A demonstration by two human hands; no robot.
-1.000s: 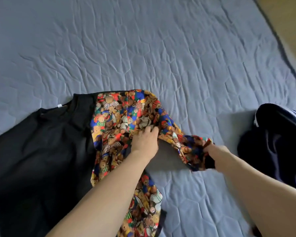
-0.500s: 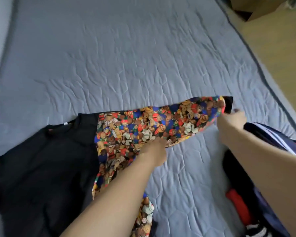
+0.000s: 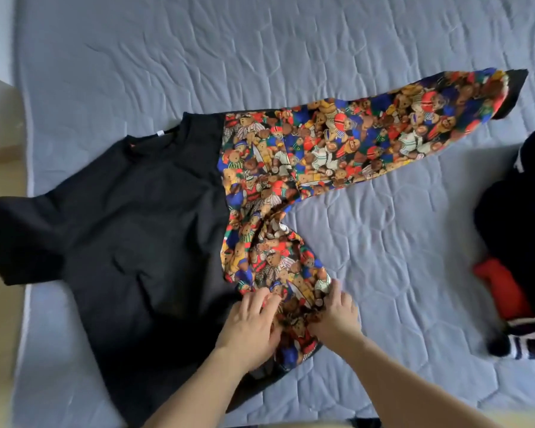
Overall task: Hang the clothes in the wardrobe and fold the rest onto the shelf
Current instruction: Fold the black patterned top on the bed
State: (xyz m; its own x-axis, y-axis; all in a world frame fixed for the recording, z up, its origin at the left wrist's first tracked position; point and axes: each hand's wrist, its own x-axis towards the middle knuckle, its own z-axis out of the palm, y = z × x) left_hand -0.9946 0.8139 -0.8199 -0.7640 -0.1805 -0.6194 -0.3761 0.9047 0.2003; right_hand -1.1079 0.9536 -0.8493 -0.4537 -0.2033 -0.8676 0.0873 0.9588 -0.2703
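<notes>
One shirt [image 3: 142, 217] and one clothes pile [image 3: 519, 248] lie on a quilted grey mattress [image 3: 383, 236]; left hand [image 3: 250, 319] and right hand [image 3: 337, 313] press flat, fingers loosely spread, near its front edge.

One shirt [image 3: 142, 230], one clothes pile [image 3: 519, 242] — two hands [image 3: 294, 316].

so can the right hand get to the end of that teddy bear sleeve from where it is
Probably yes. The right hand rests on the shirt's lower printed edge, and the sleeve end lies flat on the bed up and to the right, with only bare quilt between. The dark clothes pile sits off to the side.
</notes>
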